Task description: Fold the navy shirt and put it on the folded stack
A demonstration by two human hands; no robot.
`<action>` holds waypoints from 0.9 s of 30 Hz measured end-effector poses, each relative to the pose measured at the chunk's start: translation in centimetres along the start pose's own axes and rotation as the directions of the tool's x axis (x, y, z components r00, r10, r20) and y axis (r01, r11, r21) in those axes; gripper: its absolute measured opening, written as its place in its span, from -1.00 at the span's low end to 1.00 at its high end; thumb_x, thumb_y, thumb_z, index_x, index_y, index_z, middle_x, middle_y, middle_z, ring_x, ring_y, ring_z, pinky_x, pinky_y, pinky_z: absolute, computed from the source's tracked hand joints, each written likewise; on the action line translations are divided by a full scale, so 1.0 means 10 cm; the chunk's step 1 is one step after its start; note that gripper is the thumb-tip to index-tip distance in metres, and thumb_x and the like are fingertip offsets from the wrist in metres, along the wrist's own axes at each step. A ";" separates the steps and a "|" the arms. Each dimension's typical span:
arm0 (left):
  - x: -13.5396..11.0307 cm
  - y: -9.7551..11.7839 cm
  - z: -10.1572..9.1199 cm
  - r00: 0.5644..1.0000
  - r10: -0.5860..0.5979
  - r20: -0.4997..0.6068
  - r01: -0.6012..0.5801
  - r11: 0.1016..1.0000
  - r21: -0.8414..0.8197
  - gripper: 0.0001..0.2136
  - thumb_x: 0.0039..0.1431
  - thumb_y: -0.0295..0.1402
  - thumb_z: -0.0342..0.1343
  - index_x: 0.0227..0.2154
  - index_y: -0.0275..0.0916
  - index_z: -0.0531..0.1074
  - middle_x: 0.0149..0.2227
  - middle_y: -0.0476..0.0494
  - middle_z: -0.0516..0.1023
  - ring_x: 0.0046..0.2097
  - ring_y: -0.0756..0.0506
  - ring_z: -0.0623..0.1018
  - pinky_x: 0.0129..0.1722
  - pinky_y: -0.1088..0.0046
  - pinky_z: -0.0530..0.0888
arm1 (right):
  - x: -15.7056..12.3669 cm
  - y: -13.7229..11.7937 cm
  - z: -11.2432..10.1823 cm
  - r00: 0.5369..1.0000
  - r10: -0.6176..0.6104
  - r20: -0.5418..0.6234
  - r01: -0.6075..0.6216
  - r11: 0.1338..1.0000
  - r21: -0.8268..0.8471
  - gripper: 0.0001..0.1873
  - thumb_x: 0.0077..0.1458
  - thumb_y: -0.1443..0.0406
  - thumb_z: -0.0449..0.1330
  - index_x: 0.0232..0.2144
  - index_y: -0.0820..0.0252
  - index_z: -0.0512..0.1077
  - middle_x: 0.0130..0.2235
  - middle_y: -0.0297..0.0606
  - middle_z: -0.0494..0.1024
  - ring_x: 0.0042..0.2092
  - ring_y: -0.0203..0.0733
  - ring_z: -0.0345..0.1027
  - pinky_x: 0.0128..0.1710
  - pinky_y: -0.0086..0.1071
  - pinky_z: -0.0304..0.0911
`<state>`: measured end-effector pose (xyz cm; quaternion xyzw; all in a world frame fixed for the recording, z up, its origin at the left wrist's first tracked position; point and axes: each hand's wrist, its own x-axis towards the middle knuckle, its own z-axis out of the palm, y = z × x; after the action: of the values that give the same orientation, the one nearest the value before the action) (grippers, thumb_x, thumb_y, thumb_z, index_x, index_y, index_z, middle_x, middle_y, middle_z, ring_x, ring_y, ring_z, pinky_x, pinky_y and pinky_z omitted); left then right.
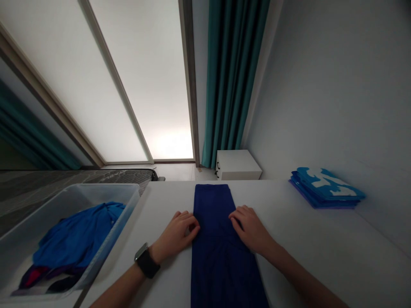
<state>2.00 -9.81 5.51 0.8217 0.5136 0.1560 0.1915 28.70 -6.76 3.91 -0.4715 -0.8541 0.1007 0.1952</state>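
Note:
A dark blue garment (213,256) lies lengthwise on the white table (167,194), folded into a long narrow strip; its exact kind is not clear. At its left edge is my left hand (180,231), thumb and forefinger brought together in a pinch on the cloth. My right hand (250,226) is at the opposite edge, slightly higher up, with curled fingers and thumb closed on the fabric. Both wrists rest low over the tabletop. A dark smartwatch (146,259) is on my left wrist. The garment's near end runs out of the picture.
At left stands a clear plastic bin (128,192) with crumpled blue and dark clothes (80,235) inside. A stack of folded blue clothes (327,188) sits on the table's right side by the wall. Beyond the far edge are a white cabinet (239,164) and a teal curtain (236,85).

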 end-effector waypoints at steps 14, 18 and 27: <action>-0.44 0.32 0.32 0.956 -0.294 -0.007 0.291 0.949 -0.121 -0.86 0.13 -0.22 0.08 -0.28 -0.11 0.33 -0.35 -0.07 0.52 -0.25 -0.18 0.49 -0.24 0.34 0.33 | -0.53 -0.30 0.06 1.000 0.026 0.004 -0.025 0.987 -0.156 -0.94 0.21 0.34 0.03 -0.33 0.13 0.28 -0.28 -0.21 0.43 -0.25 -0.07 0.30 -0.23 -0.21 0.16; -0.42 0.35 0.33 0.951 -0.309 0.000 0.298 0.917 -0.266 -0.90 0.16 -0.28 0.01 -0.27 -0.12 0.29 -0.35 -0.04 0.51 -0.29 -0.13 0.49 -0.27 0.38 0.36 | -0.53 -0.25 0.06 0.998 0.015 0.062 -0.012 0.999 -0.046 -0.87 0.23 0.41 -0.01 -0.24 0.13 0.31 -0.25 -0.23 0.48 -0.22 -0.10 0.36 -0.19 -0.23 0.19; -0.40 0.34 0.29 0.954 -0.299 -0.016 0.265 0.870 -0.416 -0.89 0.22 -0.26 -0.04 -0.26 -0.13 0.29 -0.34 -0.04 0.50 -0.33 -0.09 0.47 -0.33 0.43 0.37 | -0.43 -0.22 -0.07 0.985 0.055 0.164 -0.082 0.983 0.164 -0.70 0.27 0.41 -0.16 -0.13 0.12 0.32 -0.17 -0.22 0.51 -0.17 -0.15 0.41 -0.15 -0.29 0.25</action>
<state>4.30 -15.29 4.32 0.6725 0.5910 0.2630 0.3595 29.37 -11.54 4.33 -0.4726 -0.8385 0.2172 0.1624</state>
